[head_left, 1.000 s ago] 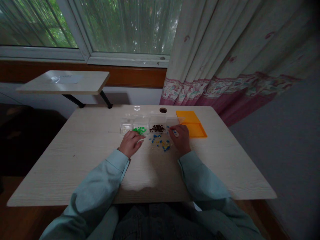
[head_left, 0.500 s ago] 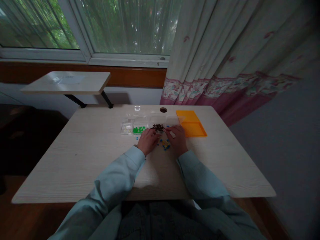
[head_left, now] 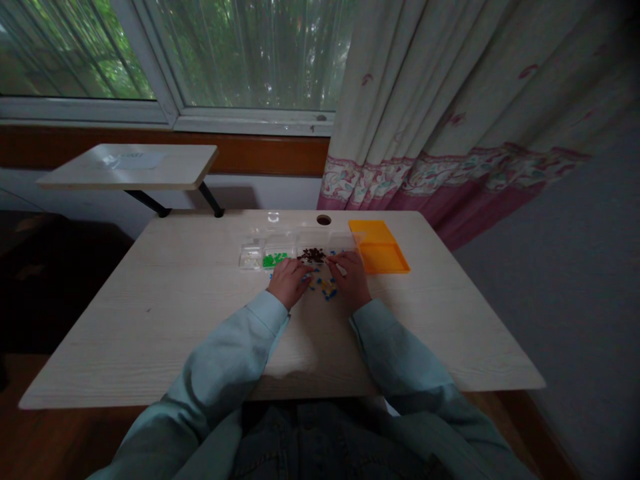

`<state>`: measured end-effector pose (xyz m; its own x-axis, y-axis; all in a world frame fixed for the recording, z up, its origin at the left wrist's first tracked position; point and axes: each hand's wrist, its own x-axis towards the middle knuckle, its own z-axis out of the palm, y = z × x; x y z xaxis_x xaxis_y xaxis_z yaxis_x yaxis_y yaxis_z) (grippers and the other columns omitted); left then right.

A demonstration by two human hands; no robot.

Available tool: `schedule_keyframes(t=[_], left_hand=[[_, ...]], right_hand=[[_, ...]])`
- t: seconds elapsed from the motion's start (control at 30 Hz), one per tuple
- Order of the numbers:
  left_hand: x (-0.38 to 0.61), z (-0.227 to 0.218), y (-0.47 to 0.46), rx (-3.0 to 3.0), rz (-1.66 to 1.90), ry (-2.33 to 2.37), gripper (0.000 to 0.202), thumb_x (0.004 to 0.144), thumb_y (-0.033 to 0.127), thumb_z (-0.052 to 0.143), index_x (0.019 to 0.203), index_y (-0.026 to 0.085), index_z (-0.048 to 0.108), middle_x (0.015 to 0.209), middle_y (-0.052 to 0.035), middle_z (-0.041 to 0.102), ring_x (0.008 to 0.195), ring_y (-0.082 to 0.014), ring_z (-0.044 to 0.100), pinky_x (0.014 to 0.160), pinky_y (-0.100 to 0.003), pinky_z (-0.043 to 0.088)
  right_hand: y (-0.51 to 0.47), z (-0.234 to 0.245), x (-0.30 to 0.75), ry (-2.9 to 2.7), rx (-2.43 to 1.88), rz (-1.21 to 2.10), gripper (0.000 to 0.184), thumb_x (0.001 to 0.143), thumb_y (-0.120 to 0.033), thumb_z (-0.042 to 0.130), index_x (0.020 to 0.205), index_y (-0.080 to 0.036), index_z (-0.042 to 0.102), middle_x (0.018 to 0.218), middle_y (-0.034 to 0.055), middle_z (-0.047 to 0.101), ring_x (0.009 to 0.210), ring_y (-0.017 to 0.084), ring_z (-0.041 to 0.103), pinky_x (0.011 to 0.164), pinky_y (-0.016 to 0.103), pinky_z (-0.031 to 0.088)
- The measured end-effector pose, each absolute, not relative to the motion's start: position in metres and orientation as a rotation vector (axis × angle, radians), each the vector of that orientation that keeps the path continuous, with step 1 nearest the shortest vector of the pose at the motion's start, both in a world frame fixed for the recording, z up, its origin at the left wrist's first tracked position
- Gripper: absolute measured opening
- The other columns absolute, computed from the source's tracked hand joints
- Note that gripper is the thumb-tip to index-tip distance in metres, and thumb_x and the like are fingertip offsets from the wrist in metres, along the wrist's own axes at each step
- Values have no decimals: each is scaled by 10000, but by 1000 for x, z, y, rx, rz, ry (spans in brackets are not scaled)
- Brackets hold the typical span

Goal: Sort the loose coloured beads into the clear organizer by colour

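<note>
A clear plastic box with compartments (head_left: 253, 255) lies on the pale wooden table (head_left: 175, 300); one compartment holds green beads (head_left: 274, 258), another dark brown beads (head_left: 313, 255). A loose heap of blue and yellow beads (head_left: 325, 288) lies just in front of it. My left hand (head_left: 286, 281) rests knuckles up at the heap's left edge, fingers curled onto the beads. My right hand (head_left: 352, 280) sits at the heap's right edge, fingertips pinched near the brown compartment; what they hold is too small to see.
An orange lid or tray (head_left: 379, 248) lies right of the box. A cable hole (head_left: 323, 219) sits in the table's far edge. A small side table (head_left: 130, 165) stands at the back left under the window; a curtain (head_left: 450, 120) hangs at the right.
My left hand has moved right from beside the green compartment to the loose bead heap. My right hand has stayed at the heap's right side, shifting slightly.
</note>
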<state>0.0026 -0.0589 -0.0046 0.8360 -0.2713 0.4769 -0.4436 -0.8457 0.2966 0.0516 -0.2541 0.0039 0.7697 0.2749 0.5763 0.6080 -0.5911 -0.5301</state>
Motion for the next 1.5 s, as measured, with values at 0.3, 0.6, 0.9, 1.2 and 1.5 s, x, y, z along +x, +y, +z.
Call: schedule_keyframes(t=[0.3, 0.6, 0.9, 1.2, 1.5], left_hand=[[-16, 9, -51, 2468, 769, -491, 261, 885, 381, 536, 1069, 229, 641, 924, -64, 602, 925, -207, 510, 833, -367, 411], [-23, 14, -36, 2399, 786, -536, 203, 895, 356, 532, 982, 263, 689, 846, -40, 649, 865, -178, 552, 787, -352, 442], [-6, 7, 63, 2548, 1090, -117, 205, 867, 360, 559, 867, 219, 707, 808, -49, 628, 857, -210, 529, 816, -387, 419], [-1, -17, 85, 2653, 951, -45, 197, 831, 352, 587, 902, 225, 719, 895, -71, 596, 921, -238, 486, 846, -401, 405], [-9, -4, 69, 2653, 827, -198, 247, 858, 330, 536, 1008, 230, 704, 936, -72, 581, 951, -233, 491, 866, -390, 397]], right_hand=[[-228, 5, 26, -715, -1942, -178, 300, 886, -443, 515, 813, -208, 688, 797, 50, 644, 811, 193, 580, 750, 330, 468], [-221, 11, 14, -842, -1937, -57, 362, 951, -411, 382, 834, -204, 655, 810, 46, 633, 792, 177, 590, 726, 306, 473], [-243, 5, 38, -897, -2340, -379, 225, 905, -249, 499, 1007, -202, 693, 922, 71, 655, 904, 211, 535, 866, 356, 394], [-237, 1, 29, -987, -2442, -328, 164, 871, -273, 575, 961, -235, 706, 949, 52, 635, 949, 211, 498, 851, 352, 356], [-241, -4, 35, -959, -2394, -393, 149, 861, -258, 593, 935, -205, 711, 935, 54, 648, 925, 206, 511, 855, 352, 367]])
